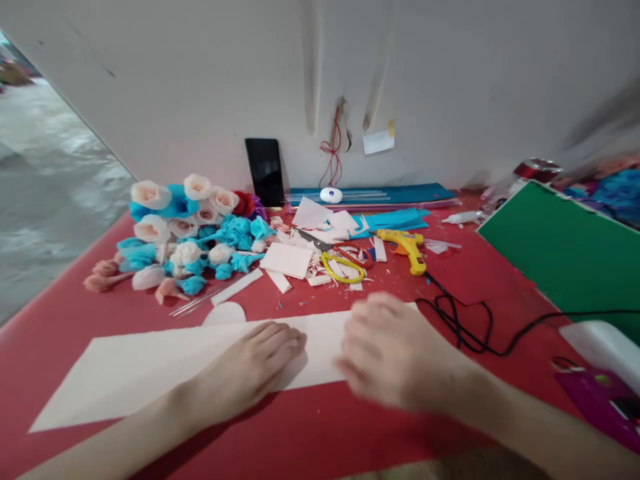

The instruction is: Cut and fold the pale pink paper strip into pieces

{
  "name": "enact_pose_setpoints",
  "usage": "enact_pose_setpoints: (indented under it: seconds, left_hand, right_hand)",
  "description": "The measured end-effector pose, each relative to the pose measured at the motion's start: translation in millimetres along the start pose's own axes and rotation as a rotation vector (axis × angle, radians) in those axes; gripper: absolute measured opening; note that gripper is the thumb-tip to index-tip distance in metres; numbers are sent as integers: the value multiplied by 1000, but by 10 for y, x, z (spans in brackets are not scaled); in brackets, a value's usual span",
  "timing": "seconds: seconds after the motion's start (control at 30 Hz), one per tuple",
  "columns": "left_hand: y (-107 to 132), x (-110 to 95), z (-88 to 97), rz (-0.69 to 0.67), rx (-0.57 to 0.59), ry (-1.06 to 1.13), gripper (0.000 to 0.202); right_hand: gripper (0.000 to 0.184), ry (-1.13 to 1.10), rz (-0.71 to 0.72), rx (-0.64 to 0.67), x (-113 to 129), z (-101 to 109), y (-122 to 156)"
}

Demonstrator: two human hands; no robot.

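Note:
A long white paper strip [145,360] lies flat across the red table. My left hand [267,353] rests on the middle of the strip, palm down, with its fingers slightly bent and lying on the paper; nothing is gripped in it. Over the strip's right end is my right hand [385,353], its fingers bent and smeared by motion. Whether that hand holds the paper or anything else cannot be made out. Just behind the strip lies a round-edged white paper piece [226,314], partly beside its back edge.
Paper flowers [185,233] fill the back left. Yellow-handled scissors [345,263] lie among white scraps [286,260]. A yellow glue gun [410,248] trails a black cord [450,323]. A phone [264,172] leans on the wall; a green board [565,250] stands right.

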State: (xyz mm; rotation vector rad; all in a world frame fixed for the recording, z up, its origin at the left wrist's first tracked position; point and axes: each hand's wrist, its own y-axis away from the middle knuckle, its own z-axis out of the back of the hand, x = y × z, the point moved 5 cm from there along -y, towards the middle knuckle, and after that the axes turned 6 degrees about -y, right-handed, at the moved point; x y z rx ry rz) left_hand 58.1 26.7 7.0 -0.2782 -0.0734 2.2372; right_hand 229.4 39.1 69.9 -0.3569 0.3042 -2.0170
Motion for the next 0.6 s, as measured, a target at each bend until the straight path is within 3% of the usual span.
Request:
enact_pose_setpoints:
  seconds: [0.13,0.23,0.4,0.6]
  left_hand:
    - [131,83,67,50,-26,-45,32]
    - [192,141,30,79,-43,-62,31]
    - [213,174,-41,114,-89,-49,27]
    - [190,158,-4,106,-97,4,24]
  right_hand:
    - [18,83,-278,50,-811,-236,-297]
    - [21,120,-380,87,-1204,-452,-375]
    - [34,150,-415,181,-1399,-717,-489]
    - [34,229,-443,250,-1394,-727,-659]
